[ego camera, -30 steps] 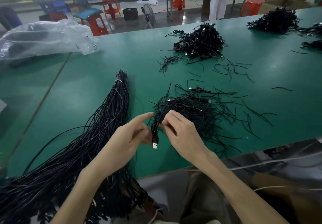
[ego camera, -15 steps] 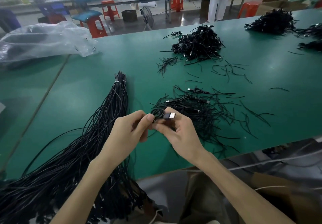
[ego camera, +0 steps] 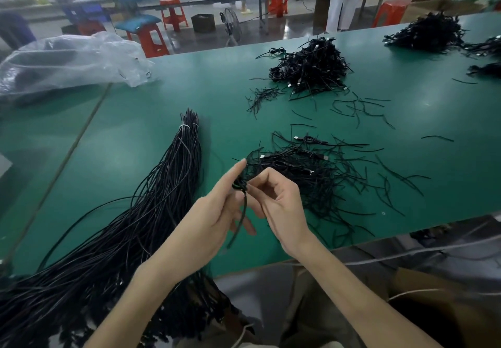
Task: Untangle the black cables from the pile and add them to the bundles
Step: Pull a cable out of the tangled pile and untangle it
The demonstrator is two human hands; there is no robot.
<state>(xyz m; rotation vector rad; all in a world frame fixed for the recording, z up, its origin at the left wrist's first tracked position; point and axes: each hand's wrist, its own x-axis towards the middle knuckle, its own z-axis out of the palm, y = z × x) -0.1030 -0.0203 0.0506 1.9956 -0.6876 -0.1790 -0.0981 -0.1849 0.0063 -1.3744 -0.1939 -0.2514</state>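
A small coiled black cable (ego camera: 242, 185) is held between both hands above the green table's front part. My left hand (ego camera: 211, 212) pinches the coil with thumb and fingers, its index finger pointing up. My right hand (ego camera: 279, 201) pinches the same coil from the right, fingers curled. A loose end of the cable hangs down between the palms. Just behind the hands lies the tangled pile of black cables (ego camera: 311, 168) with silver plugs. A long bundle of straight black cables (ego camera: 151, 198), tied with a white band near its far tip, stretches to the left and runs off the table's front edge.
Another tangled heap (ego camera: 311, 65) lies further back, more heaps (ego camera: 425, 33) at the far right. Short black twist ties (ego camera: 360, 109) are scattered over the green table (ego camera: 217, 90). A clear plastic bag (ego camera: 70, 60) sits at the back left. Red stools and another bench stand beyond.
The plug end that my right hand held up half a second ago is out of sight. Both hands have shifted slightly, and a loose cable end now hangs down between them.
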